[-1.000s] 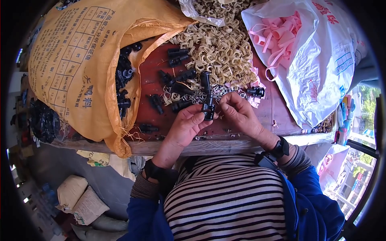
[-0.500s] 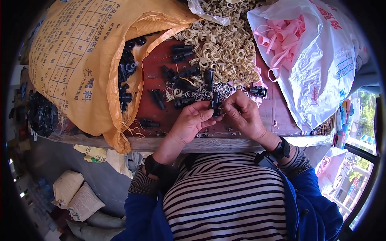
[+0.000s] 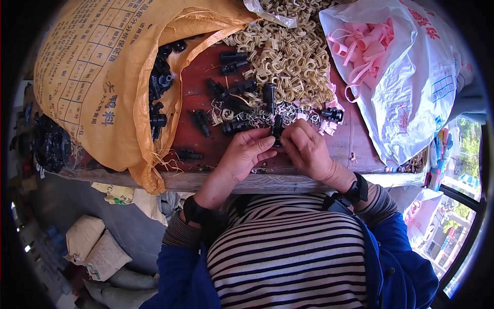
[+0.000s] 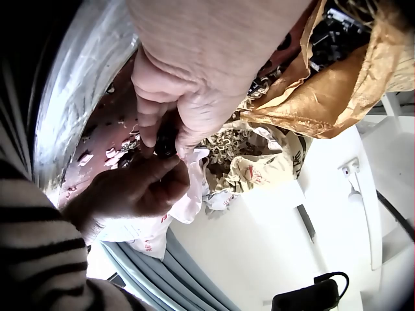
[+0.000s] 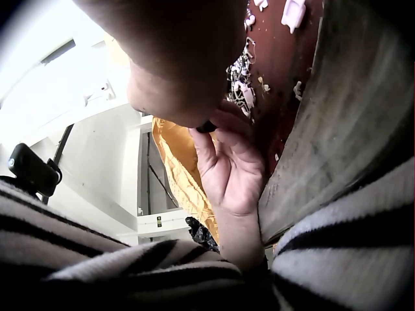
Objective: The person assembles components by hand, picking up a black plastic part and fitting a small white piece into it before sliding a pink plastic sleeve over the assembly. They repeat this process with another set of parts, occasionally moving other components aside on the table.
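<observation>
In the head view my left hand (image 3: 243,155) grips a black plastic tubular fitting (image 3: 277,126) by its near end, the tube pointing away from me. The right hand (image 3: 312,153) meets that same end, thumb and curled forefinger pinching at it. A dark part of the fitting (image 4: 167,139) shows between both hands in the left wrist view. The fingers hide most of its near end. Just beyond lie small metal clips (image 3: 253,119) and loose black fittings (image 3: 201,122). Another black fitting (image 3: 332,115) lies right of the hands.
A big orange woven sack (image 3: 98,87) with black fittings inside stands on the left. Beige plastic clips (image 3: 293,67) are heaped at the back. A white bag (image 3: 411,98) holds pink plastic pieces (image 3: 363,44) on the right. The table's wooden front edge (image 3: 247,184) runs before my body.
The right hand has moved left, from beside the fitting to its near end. The left hand still holds the fitting, now slightly further right in the head view.
</observation>
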### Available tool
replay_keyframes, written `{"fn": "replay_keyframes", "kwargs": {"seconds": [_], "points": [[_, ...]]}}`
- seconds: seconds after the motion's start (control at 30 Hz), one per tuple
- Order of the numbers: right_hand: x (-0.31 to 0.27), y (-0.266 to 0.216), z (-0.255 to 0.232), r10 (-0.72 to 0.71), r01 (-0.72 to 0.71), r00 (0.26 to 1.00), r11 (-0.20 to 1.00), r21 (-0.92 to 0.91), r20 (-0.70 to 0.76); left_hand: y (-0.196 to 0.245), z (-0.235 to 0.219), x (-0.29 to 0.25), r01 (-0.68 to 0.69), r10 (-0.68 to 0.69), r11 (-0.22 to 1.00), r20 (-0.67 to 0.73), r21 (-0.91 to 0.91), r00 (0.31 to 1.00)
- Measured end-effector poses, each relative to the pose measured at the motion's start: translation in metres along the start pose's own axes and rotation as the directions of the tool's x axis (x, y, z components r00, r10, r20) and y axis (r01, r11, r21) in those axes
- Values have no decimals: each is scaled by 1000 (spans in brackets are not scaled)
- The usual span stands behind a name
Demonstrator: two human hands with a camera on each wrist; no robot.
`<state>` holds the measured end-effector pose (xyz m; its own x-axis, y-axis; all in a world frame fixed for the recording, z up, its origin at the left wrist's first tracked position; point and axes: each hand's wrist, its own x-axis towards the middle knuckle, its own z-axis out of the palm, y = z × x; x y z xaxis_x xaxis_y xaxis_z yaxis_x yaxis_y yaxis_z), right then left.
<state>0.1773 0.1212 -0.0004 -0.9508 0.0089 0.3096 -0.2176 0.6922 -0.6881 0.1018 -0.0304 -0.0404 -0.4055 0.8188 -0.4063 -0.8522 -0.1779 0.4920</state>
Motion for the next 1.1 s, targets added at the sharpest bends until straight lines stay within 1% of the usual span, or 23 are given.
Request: {"fn": "replay_keyframes", "kwargs": {"seconds": [0.03, 0.2, 0.23, 0.3, 0.33, 0.43, 0.53, 0.6, 0.63, 0.67, 0.7, 0.73, 0.77, 0.8, 0.83, 0.87, 0.9, 0.93, 0.97, 1.0, 1.03, 1.07, 1.1], "points": [[0, 0, 0, -33, 33, 999, 999, -33, 10, 0, 0, 0, 0, 0, 1000, -1, -2, 1000], [0, 2, -2, -17, 20, 997, 999, -36, 74, 3, 1, 0, 30, -32, 998, 28, 60, 999], [1, 2, -4, 80, -84, 992, 996, 41, 97, 3, 1, 0, 36, -39, 996, 29, 87, 999], [2, 2, -8, 264, -292, 951, 939, 183, 160, 3, 1, 0, 42, -46, 993, 32, 115, 998], [1, 2, -8, 265, -291, 951, 939, 181, 158, 3, 1, 0, 40, -45, 989, 29, 142, 999], [-1, 4, -9, 404, -488, 870, 791, 370, 283, 3, 4, 0, 35, -41, 979, 26, 201, 999], [0, 14, -22, 388, -449, 891, 831, 328, 238, 5, 6, -3, 64, -79, 977, 63, 205, 995], [6, 20, -29, 374, -431, 899, 849, 306, 227, 6, 5, -3, 54, -68, 977, 62, 207, 996], [11, 21, -33, 343, -350, 935, 933, 87, 88, 6, 5, -3, 52, -67, 976, 66, 210, 996], [14, 24, -37, 273, -277, 961, 949, -152, -43, 6, 6, -2, 50, -67, 975, 74, 215, 995], [15, 31, -39, 273, -277, 961, 948, -155, -46, 5, 6, -2, 49, -67, 975, 78, 216, 995], [16, 39, -38, 205, -197, 979, 915, -351, -14, 5, 6, -1, 50, -68, 976, 79, 211, 995], [17, 44, -36, 144, -106, 989, 842, -529, 32, 5, 6, -2, 51, -68, 977, 79, 207, 995], [17, 47, -36, 89, -4, 992, 733, -680, 91, 6, 7, -2, 48, -64, 978, 75, 203, 995], [17, 50, -38, 76, 7, 993, 735, -678, 93, 8, 7, -1, 36, -51, 978, 72, 204, 996], [14, 49, -40, 163, -119, 985, 872, -474, 52, 9, 7, -2, 26, -41, 978, 70, 208, 997], [11, 42, -42, 267, -252, 963, 939, -234, 38, 9, 7, -4, 28, -42, 977, 65, 210, 997], [6, 37, -43, 371, -372, 927, 928, 18, 45, 8, 7, -5, 29, -45, 976, 67, 216, 997], [1, 38, -42, 372, -373, 927, 928, 17, 40, 8, 8, -5, 30, -47, 975, 71, 218, 996], [-6, 41, -40, 424, -434, 901, 862, 263, 95, 8, 8, -5, 32, -46, 975, 62, 220, 997], [-12, 45, -38, 457, -473, 875, 734, 488, 161, 8, 9, -5, 33, -46, 975, 54, 221, 998], [-17, 45, -37, 468, -490, 851, 550, 676, 236, 8, 10, -4, 34, -45, 974, 43, 222, 998], [-21, 43, -36, 469, -488, 852, 552, 677, 232, 7, 11, -4, 34, -46, 974, 46, 225, 998]]}}
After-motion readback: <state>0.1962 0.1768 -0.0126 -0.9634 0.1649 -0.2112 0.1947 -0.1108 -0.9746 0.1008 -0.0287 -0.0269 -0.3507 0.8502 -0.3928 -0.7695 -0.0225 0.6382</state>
